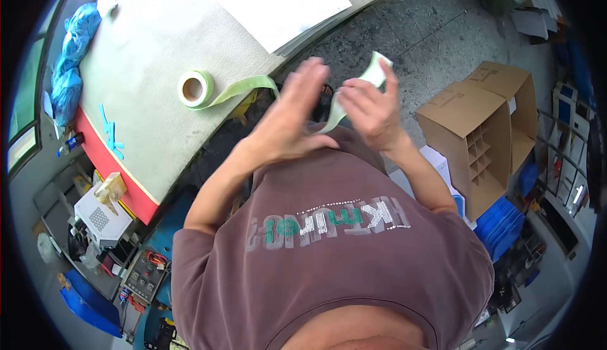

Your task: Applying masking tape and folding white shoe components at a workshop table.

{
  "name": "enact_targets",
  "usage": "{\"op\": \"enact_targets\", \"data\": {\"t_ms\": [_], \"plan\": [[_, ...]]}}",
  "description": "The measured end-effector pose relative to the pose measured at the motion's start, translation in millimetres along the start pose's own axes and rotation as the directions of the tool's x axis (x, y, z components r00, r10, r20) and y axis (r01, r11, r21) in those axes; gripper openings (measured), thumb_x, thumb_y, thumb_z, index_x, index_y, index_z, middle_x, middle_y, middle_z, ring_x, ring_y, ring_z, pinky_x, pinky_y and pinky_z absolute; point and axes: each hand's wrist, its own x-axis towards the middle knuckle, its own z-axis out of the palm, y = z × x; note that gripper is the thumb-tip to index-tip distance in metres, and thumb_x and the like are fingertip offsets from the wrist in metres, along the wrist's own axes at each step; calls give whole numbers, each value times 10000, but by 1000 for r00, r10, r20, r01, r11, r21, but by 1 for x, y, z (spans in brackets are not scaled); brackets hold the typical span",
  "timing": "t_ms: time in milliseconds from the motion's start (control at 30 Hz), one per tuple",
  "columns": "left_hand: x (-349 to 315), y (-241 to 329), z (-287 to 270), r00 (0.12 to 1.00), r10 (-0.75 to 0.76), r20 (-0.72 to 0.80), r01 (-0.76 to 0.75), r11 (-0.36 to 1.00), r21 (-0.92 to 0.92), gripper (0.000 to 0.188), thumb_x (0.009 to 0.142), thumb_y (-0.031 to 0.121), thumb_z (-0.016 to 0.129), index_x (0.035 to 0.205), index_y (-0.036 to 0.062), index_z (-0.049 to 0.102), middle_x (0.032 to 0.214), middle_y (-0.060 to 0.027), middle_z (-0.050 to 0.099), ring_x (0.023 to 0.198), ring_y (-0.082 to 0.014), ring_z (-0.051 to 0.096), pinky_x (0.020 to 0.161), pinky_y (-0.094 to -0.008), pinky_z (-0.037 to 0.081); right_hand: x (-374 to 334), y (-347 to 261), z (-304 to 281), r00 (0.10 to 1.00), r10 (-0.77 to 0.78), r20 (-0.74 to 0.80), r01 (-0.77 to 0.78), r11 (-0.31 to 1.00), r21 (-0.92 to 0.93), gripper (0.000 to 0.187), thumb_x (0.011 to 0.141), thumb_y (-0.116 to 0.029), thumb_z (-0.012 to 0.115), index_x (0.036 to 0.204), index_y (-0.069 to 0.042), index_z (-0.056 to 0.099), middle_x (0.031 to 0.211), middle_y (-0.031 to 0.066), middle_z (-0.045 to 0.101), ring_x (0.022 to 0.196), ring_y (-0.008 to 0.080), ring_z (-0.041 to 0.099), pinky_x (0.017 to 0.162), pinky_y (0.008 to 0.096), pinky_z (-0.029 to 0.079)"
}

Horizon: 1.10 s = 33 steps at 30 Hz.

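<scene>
A roll of pale green tape (208, 85) rests on its side on the table, a long strip (243, 86) pulled loose from it toward me. The strip passes behind my left hand (284, 119), which is raised near the table edge with its fingers stretched out, slightly blurred. Between the fingers and thumb of my right hand (374, 111) is the strip's free end (377, 70), showing a whitish face. More of the strip hangs below that hand, close to my shirt. Whether my left palm touches the strip is hidden.
White paper sheets (284, 8) lie stacked along the table's (152, 40) edge. Toward its left side are a light blue plastic tool (110, 132) and a blue plastic bag (73, 59). On my right stand open cardboard boxes (458, 106), one with dividers, beside stacked blue trays (499, 227).
</scene>
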Motion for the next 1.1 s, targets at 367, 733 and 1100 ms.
{"op": "enact_targets", "data": {"t_ms": [367, 733, 1100], "plan": [[37, 31, 29, 956, 281, -87, -199, 834, 514, 691, 857, 16, 641, 1498, 77, 388, 1477, -209, 398, 1194, -301, 514, 1016, -383, 484, -3, 19, -101, 624, 676, 392, -527, -7, 850, 267, 920, -53, 651, 1164, 53, 658, 1076, 161, 679, 816, 169, 659, 624, 244, 512], [42, 71, 34, 933, 181, -312, -81, 949, 306, 463, 918, 10, 617, 1374, 37, 538, 1267, -170, 583, 961, -229, 604, 818, -301, 520, 11, 1, -89, 795, 564, 225, -494, 384, 780, 169, 906, 20, 631, 1066, 40, 682, 943, 117, 703, 758, 163, 651, 608, 258, 510], [30, 65, -27, 923, -379, -62, 319, 846, -427, 279, 1041, 165, 493, 1219, -34, 570, 1123, -151, 672, 892, -175, 671, 767, -262, 543, 47, -34, -65, 921, 387, -41, -279, 731, 622, 154, 886, 41, 620, 1037, 65, 639, 948, 135, 699, 744, 213, 653, 671, 308, 531]]}}
